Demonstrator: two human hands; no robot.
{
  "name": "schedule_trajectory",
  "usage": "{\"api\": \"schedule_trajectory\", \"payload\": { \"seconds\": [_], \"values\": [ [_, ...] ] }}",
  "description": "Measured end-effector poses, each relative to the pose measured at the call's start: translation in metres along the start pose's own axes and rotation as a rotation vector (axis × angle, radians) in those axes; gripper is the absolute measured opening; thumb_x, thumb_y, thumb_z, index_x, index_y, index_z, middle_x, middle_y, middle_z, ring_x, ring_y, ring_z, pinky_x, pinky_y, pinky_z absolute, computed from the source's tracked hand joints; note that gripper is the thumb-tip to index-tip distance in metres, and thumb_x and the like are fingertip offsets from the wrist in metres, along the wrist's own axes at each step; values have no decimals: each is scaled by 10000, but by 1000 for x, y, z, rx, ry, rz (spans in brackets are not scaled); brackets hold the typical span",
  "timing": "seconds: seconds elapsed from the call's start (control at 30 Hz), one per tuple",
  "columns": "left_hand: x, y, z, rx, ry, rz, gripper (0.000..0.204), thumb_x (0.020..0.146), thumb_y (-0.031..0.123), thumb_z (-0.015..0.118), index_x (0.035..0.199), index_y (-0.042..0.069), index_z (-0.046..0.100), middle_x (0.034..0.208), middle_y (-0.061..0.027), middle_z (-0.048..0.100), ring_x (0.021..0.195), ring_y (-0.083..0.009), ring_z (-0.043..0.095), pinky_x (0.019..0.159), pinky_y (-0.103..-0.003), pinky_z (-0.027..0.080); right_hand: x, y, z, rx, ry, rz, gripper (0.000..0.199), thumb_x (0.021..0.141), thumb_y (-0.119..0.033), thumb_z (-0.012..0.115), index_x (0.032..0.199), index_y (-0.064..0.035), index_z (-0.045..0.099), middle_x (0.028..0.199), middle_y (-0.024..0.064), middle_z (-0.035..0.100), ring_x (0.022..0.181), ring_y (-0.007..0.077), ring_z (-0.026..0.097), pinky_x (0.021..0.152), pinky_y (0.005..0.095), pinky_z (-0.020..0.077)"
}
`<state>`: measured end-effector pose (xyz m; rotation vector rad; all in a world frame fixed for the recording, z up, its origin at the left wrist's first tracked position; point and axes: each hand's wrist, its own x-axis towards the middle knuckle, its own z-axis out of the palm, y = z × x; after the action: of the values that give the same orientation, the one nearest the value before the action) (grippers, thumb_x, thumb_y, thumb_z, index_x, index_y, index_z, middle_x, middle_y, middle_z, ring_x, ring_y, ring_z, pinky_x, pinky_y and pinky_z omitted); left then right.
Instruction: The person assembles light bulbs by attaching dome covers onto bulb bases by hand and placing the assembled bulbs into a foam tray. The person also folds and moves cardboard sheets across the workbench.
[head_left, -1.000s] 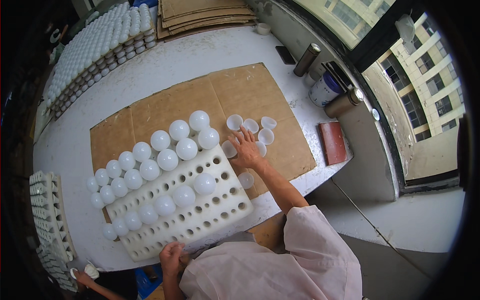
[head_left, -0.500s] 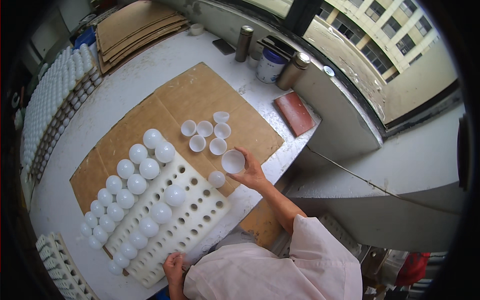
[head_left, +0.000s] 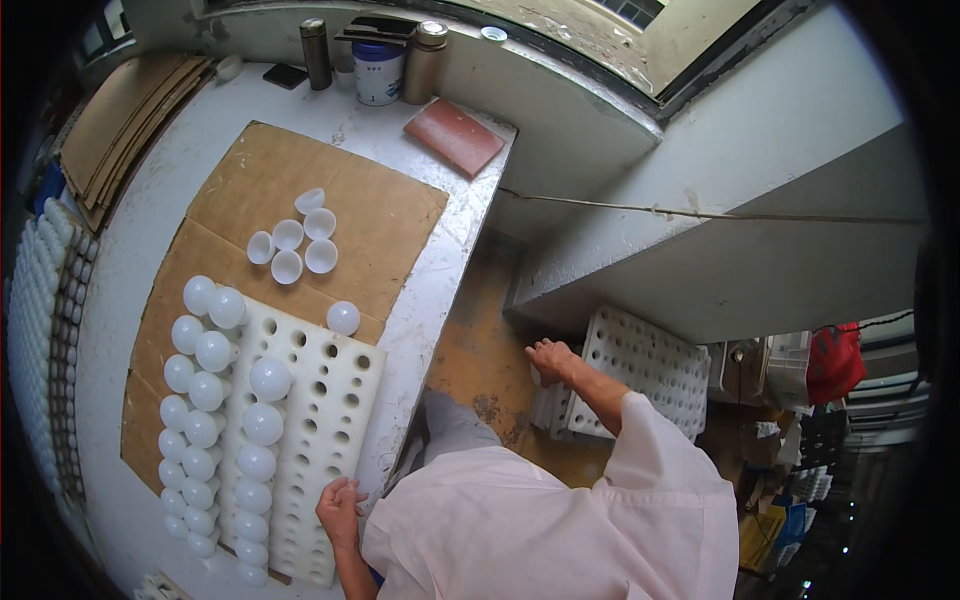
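Note:
My right hand (head_left: 552,362) is stretched out past the table's right edge, low beside the stacked white perforated trays (head_left: 640,365). Its fingers curl downward; a pale patch shows under them, but what they hold is hidden. At the near right edge of a white perforated tray (head_left: 318,450) on the table, my left hand (head_left: 342,508) rests with fingers loosely bent and apart, holding nothing. Rows of white bulb globes (head_left: 263,424) stand in that tray's left part; its right holes are bare. Several white dome-shaped cups (head_left: 287,266) lie on the cardboard sheet (head_left: 370,200), near a single globe (head_left: 343,318).
Flasks (head_left: 316,55), a white-and-blue tub (head_left: 378,75) and a reddish board (head_left: 455,137) line the far edge. Cardboard sheets (head_left: 130,130) and racks of globes (head_left: 45,330) stand at left. A cord (head_left: 720,214) crosses the wall at right.
My right hand has left the tabletop, where it held a white cup, and moved right and down beside the trays. The view has swung right; my left hand stays by the tray's edge.

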<state>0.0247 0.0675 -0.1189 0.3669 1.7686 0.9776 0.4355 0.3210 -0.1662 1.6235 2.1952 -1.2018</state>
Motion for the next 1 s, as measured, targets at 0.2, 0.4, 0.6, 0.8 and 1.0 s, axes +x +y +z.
{"api": "schedule_trajectory", "payload": {
  "seconds": [0.2,0.4,0.6,0.8,1.0],
  "values": [
    [-5,-1,11,11,-31,-12,289,849,97,581,1077,-72,525,955,-167,661,686,-164,642,477,-214,431,-19,-54,6,231,489,-302,681,636,-121,789,1200,-92,410,1263,99,453,1171,252,463,964,365,406],
    [-16,-11,7,-13,11,16,309,825,113,629,1060,-66,539,895,-140,665,683,-156,648,477,-214,429,-28,-155,-9,570,450,-638,754,608,-69,804,1218,-114,364,1289,116,424,1233,246,405,1018,369,354],
    [-36,-26,-5,-70,119,9,295,829,106,624,1053,-67,541,907,-148,665,681,-154,649,459,-208,433,-42,-245,-18,1006,-26,-946,762,638,-220,810,1218,-44,348,1279,127,435,1291,261,331,1080,420,236],
    [-53,-64,-22,-186,245,75,295,827,107,632,1044,-71,540,864,-146,668,647,-140,636,445,-210,437,-69,-341,14,2054,-1441,-827,776,703,-432,709,1272,-35,361,1256,140,463,1298,321,310,1088,480,214],
    [-84,-104,-39,-293,522,70,251,815,107,657,996,-52,588,822,-112,667,650,-122,624,475,-217,434,-48,-355,44,1662,-1052,-561,741,665,-171,748,1292,-105,358,1250,128,468,1206,286,439,1023,444,353]
  ]
}}
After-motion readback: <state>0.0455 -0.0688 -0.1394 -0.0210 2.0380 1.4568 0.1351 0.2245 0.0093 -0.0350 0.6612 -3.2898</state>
